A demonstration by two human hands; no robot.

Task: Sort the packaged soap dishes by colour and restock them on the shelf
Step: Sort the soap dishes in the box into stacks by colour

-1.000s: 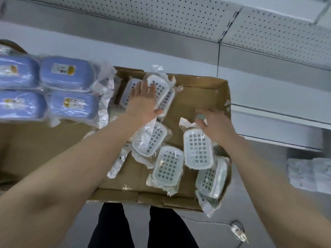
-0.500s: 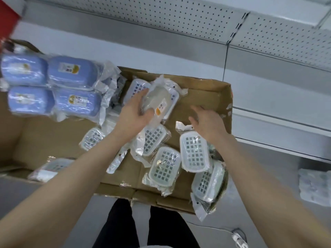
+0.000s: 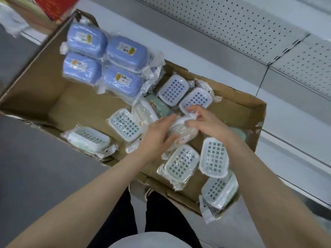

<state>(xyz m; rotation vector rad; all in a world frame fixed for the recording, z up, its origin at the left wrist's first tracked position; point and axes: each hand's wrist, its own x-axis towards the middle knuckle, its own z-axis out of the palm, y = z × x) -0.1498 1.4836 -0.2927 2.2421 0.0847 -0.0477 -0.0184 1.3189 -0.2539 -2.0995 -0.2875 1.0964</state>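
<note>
A shallow cardboard box [image 3: 35, 90] holds plastic-wrapped soap dishes. Several blue ones [image 3: 123, 81] sit grouped at its far left. White and pale green dishes lie grid side up in the middle and right, such as one [image 3: 181, 162] near the front edge. A teal dish [image 3: 158, 106] peeks out in the middle. My left hand [image 3: 157, 138] and my right hand [image 3: 206, 122] both hold a cream-coloured wrapped dish [image 3: 180, 129] just above the box's middle; the right fingers pinch its wrapper at the top.
White pegboard shelving [image 3: 250, 33] and an empty shelf ledge [image 3: 286, 122] run behind and to the right of the box. A red carton [image 3: 55, 6] stands at the top left. Grey floor lies to the left. My dark trousers show below the box.
My left hand has brought the cream dish down to the middle of the box and my right hand has joined it on the wrapper. The view has swung left and down.
</note>
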